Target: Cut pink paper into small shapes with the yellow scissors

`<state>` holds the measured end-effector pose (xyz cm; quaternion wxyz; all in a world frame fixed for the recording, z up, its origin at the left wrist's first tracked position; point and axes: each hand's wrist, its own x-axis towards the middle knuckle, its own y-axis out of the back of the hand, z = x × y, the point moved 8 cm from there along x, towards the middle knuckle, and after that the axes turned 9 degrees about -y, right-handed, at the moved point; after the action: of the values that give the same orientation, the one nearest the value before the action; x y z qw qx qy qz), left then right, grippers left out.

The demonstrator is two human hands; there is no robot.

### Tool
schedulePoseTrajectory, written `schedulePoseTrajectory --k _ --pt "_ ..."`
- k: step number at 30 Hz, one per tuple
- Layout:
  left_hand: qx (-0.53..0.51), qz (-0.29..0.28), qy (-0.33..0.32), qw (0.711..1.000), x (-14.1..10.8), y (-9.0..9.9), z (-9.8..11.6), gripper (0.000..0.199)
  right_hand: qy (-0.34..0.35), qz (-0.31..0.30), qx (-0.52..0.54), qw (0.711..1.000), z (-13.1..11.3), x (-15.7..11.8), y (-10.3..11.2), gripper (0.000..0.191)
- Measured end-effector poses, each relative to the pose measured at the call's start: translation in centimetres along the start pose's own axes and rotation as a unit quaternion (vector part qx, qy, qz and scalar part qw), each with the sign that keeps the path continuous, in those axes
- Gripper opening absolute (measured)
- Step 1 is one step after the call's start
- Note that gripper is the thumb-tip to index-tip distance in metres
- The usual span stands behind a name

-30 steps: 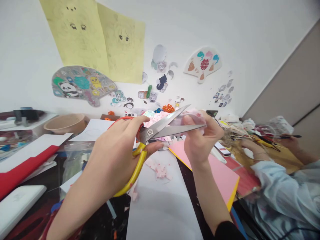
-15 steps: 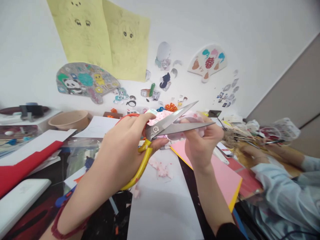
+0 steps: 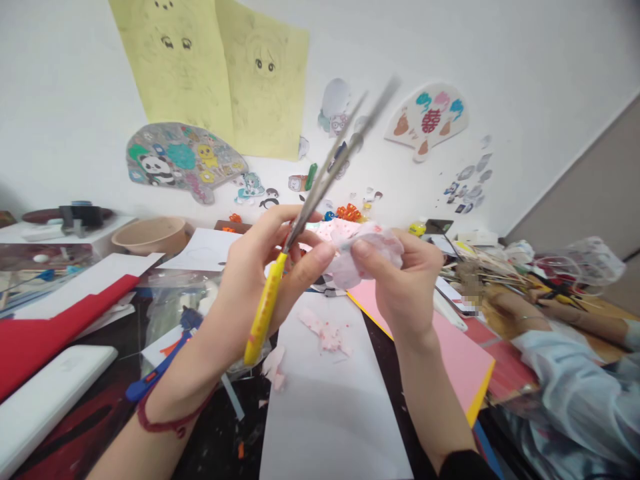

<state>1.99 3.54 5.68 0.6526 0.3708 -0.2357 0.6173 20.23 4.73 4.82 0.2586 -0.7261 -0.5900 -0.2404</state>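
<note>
My left hand (image 3: 270, 280) is closed around scissors (image 3: 266, 310) with yellow handles; their blades point up and away, slightly apart. Its thumb and fingertip also meet the left edge of a pale pink patterned paper piece (image 3: 367, 253). That piece, rounded with a wavy edge, is pinched between the thumb and fingers of my right hand (image 3: 407, 280). Below both hands lies a white sheet (image 3: 335, 407) on the dark table, with pink paper scraps (image 3: 327, 332) on it. More pink dotted paper (image 3: 333, 230) shows behind the hands.
Pink and yellow sheets (image 3: 450, 347) lie at right, near a co-worker's sleeve (image 3: 565, 360) and hands. On the left are a white box-like object (image 3: 60, 387), a red folder (image 3: 70, 327), a blue cutter (image 3: 160, 373) and a round bowl (image 3: 150, 235). The wall carries drawings (image 3: 267, 87).
The scissors have turned from pointing right across the paper to pointing upward, their blades closer together. My left thumb has come to the paper piece, which now shows more fully.
</note>
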Motion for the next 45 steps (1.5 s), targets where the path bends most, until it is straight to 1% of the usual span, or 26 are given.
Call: schedulePoseTrajectory --k 2,4,6,9,11,14,17,21,24,28,31,35,37,42,43,45 --pt "-0.082 0.011 0.029 0.996 0.0 -0.5 -0.8 0.034 -0.019 -0.016 0.001 1.000 0.3 0.0 -0.4 0.028" --pt "-0.112 0.029 0.038 0.993 0.0 -0.7 -1.3 0.032 -0.039 -0.028 -0.001 0.999 0.7 0.0 -0.6 0.027" --pt "-0.120 0.052 0.027 0.991 0.0 -0.7 -1.4 0.030 -0.064 -0.053 -0.003 0.996 1.3 0.1 -0.8 0.026" --pt "-0.113 0.085 0.000 0.990 0.0 -0.4 -1.2 0.029 -0.107 -0.114 0.000 0.988 2.3 0.2 -1.4 0.024" --pt "-0.102 0.097 -0.020 0.990 -0.1 -0.2 -1.0 0.029 -0.124 -0.132 0.007 0.983 2.7 0.2 -1.5 0.023" --pt "-0.088 0.096 -0.037 0.991 -0.1 -0.1 -1.0 0.029 -0.120 -0.118 0.017 0.986 2.7 0.2 -1.3 0.023" --pt "-0.087 0.098 -0.039 0.991 -0.2 -0.2 -1.1 0.030 -0.110 -0.105 0.010 0.988 2.6 0.1 -1.1 0.022" --pt "-0.097 0.100 -0.045 0.989 -0.3 -0.3 -1.0 0.029 -0.113 -0.111 -0.007 0.987 2.6 0.2 -1.1 0.022" --pt "-0.095 0.110 -0.052 0.988 -0.3 -0.1 -0.8 0.028 -0.105 -0.119 -0.003 0.987 2.4 0.4 -1.0 0.019" --pt "-0.108 0.101 -0.022 0.989 -0.3 -0.2 -1.3 0.032 -0.071 -0.094 0.004 0.993 1.6 0.6 -0.4 0.017" --pt "-0.114 0.097 -0.010 0.989 -0.3 -0.4 -1.7 0.032 -0.063 -0.083 -0.004 0.995 1.4 0.6 -0.2 0.019" --pt "-0.095 0.118 -0.022 0.988 -0.5 -0.1 -1.7 0.030 -0.083 -0.106 0.000 0.991 1.8 0.6 -0.5 0.015" --pt "-0.095 0.119 -0.021 0.988 -0.5 -0.1 -1.6 0.030 -0.086 -0.116 0.006 0.990 1.8 0.6 -0.6 0.013" --pt "-0.131 0.082 0.014 0.988 -0.4 -0.9 -2.0 0.039 -0.066 -0.109 -0.019 0.992 1.6 0.6 -0.7 0.019" --pt "-0.133 0.078 0.014 0.988 -0.4 -1.0 -2.0 0.040 -0.065 -0.111 -0.021 0.991 1.6 0.6 -0.8 0.019" --pt "-0.125 0.089 0.006 0.988 -0.5 -0.8 -2.1 0.038 -0.063 -0.118 -0.022 0.991 1.6 0.6 -0.9 0.018"
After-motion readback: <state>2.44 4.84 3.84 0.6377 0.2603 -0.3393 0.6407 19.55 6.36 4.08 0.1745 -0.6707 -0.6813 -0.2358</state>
